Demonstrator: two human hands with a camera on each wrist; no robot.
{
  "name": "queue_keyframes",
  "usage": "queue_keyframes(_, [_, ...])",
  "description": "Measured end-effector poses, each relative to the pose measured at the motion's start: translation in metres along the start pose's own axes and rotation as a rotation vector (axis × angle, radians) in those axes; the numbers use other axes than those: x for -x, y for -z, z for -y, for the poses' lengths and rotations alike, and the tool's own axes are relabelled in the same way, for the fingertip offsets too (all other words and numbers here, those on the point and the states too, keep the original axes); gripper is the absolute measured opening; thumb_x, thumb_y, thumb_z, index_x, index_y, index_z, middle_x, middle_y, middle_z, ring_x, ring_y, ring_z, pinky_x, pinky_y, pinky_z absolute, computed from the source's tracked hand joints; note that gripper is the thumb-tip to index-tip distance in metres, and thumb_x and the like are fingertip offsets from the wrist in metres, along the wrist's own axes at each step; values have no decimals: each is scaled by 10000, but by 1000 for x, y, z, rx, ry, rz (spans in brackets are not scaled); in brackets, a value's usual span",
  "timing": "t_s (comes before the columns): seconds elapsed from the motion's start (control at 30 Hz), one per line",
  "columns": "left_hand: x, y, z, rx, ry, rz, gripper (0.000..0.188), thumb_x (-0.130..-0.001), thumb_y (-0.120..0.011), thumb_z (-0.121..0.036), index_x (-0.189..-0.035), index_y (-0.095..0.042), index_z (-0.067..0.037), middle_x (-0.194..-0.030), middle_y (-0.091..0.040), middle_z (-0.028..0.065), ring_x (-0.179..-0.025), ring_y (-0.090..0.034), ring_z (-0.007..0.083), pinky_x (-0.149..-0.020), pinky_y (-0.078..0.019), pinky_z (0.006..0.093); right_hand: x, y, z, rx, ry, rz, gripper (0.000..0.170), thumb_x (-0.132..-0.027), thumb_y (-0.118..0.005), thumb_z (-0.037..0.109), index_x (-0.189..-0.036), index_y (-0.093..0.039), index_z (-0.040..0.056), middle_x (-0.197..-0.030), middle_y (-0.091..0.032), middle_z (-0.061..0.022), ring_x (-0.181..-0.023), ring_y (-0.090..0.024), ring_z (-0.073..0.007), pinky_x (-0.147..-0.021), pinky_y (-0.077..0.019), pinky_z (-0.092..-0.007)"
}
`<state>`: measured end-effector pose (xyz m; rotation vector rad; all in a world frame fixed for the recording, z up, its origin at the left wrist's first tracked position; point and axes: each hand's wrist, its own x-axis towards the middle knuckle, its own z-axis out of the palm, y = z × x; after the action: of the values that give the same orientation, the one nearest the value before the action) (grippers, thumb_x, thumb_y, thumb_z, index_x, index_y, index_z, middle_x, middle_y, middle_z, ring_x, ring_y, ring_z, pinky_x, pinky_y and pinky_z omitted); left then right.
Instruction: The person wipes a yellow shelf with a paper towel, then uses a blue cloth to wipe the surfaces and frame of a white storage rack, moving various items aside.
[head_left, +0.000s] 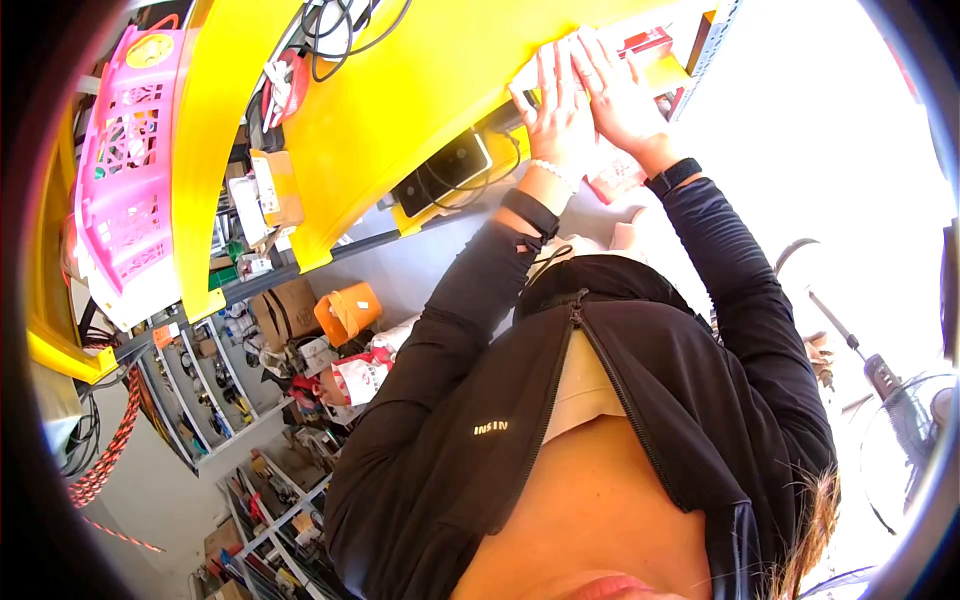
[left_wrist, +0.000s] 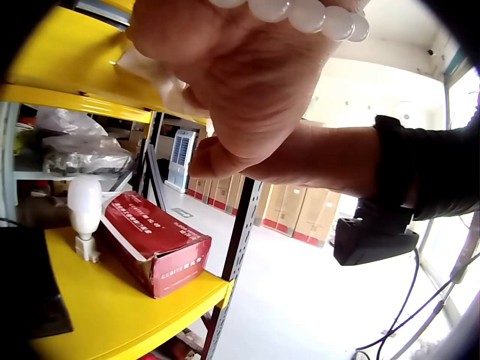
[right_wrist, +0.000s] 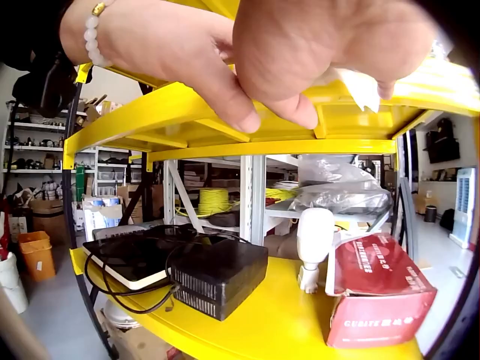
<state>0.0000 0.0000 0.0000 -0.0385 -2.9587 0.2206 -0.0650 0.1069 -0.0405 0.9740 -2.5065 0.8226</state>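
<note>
Lying together, fingers straight, the left hand (head_left: 562, 115) and right hand (head_left: 622, 105) meet a white scrap (right_wrist: 361, 87); uneven pressure might make it slip.

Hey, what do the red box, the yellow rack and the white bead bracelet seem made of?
Red box: likely cardboard, slightly glossy, with thin folded edges and print.
Yellow rack: probably painted metal, given its smooth, shiny coat.
Bracelet: polished, milky round beads; stone, glass or plastic, can't tell.
</note>
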Motion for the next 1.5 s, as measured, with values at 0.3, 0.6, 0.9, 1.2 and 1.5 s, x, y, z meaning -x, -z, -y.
queue_keyframes(0.3, [-15, 6, -13, 104, -25, -25, 697, -895, -499, -218, -1508, -237, -16, -1606, -83, 167, -1494, 9, 322, -1061, 48, 716, -1, 7, -14, 37, -11, -47, 578, -960, -435, 205, -1513, -280, 142, -1601, -195, -55, -1473, -196, -229, -1135, -212, -541])
queue_keyframes(0.6, [-65, 6, -28, 193, -165, -134, 612, -905, -472, -228, -1488, -334, -103, -1603, -166, 73, -1493, -80, 268, -1069, 19, 735, -24, 50, -35, 52, -201, -170, 532, -954, -450, 204, -1471, -349, 127, -1555, -297, -59, -1455, -241, -231, -1109, -218, -614])
queue_keyframes(0.9, [-40, 37, 25, 367, -22, -76, 700, -802, -620, -182, -1454, -382, -92, -1549, -310, 110, -1456, -240, 254, -1104, -65, 708, -60, 41, 14, 341, -152, 93, 538, -912, -453, 226, -1429, -421, 80, -1531, -355, -54, -1452, -250, -230, -1086, -164, -703])
queue_keyframes(1.2, [57, 50, 144, 280, 264, 14, 764, -790, -686, -200, -1465, -349, -84, -1556, -292, 116, -1468, -205, 263, -1086, -71, 726, -87, -11, 163, 206, 12, 385, 719, -835, -516, 290, -1489, -320, 64, -1576, -260, -94, -1476, -179, -220, -1142, -111, -631])
queue_keyframes(1.5, [77, 67, 151, 243, 293, 83, 857, -762, -744, -452, -1444, -346, -120, -1572, -242, 114, -1472, -172, 314, -1072, -82, 731, -79, -17, 146, 79, 165, 323, 551, -986, -330, 540, -1465, -390, 274, -1552, -322, 13, -1467, -194, -224, -1163, -65, -595])
